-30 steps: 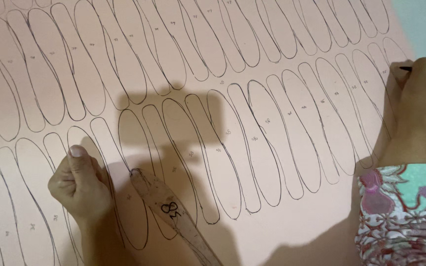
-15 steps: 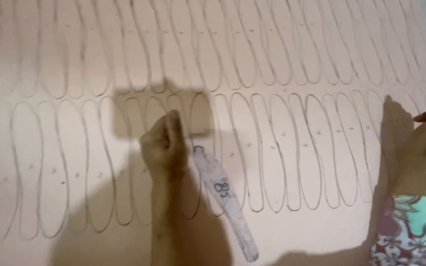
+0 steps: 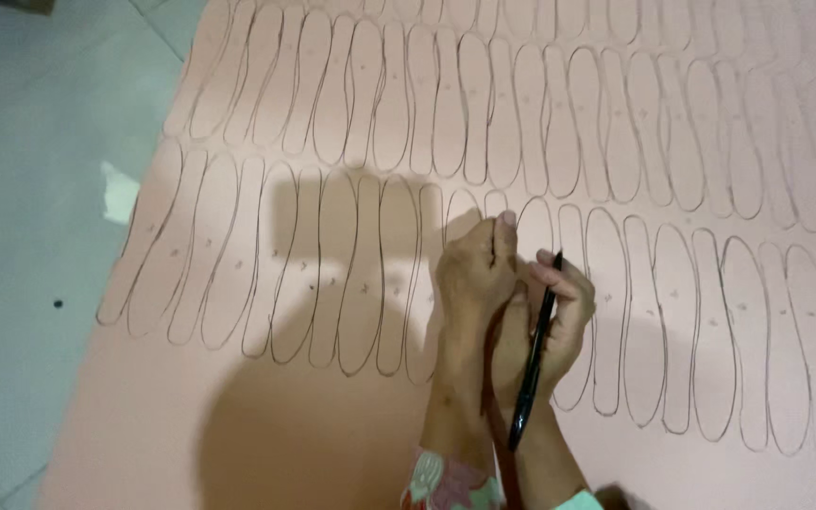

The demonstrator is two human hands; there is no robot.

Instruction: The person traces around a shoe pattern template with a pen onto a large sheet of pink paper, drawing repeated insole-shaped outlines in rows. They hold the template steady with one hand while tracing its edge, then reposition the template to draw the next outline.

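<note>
Hands are meeting over the pink sheet [image 3: 238, 425]: my left hand [image 3: 469, 283] is pinning the stiff template [image 3: 495, 378], my right hand [image 3: 559, 316] is gripping the light pen [image 3: 533, 364] mid-barrel.

Head view (close), steeply downward
</note>
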